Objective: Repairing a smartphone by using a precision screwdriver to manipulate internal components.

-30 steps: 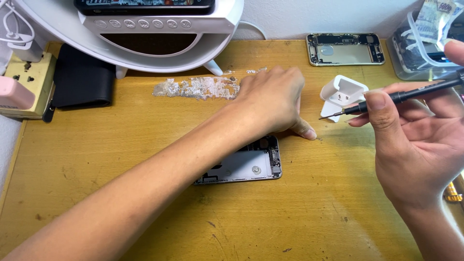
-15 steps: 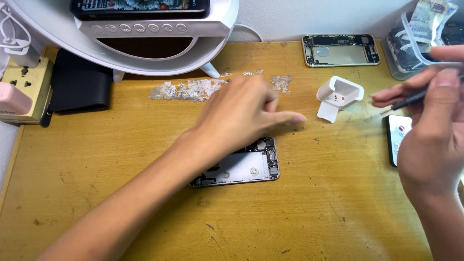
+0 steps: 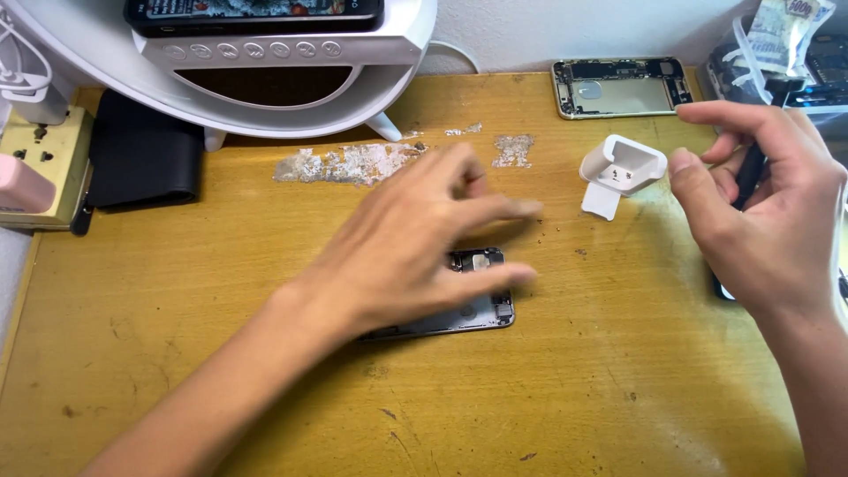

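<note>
My left hand [image 3: 415,238] hovers spread and empty over the opened grey metal phone shell [image 3: 468,309], which lies flat on the worn yellow wooden surface [image 3: 265,380]. I judge the shell light, stiff and thin, with fragile parts inside, so its long edges are the place to grip. My right hand [image 3: 768,221], right of the shell, curls around a slim black tool [image 3: 751,172]. Beyond the shell stand a small white plastic holder [image 3: 621,170] and a second bare phone frame [image 3: 618,87].
</note>
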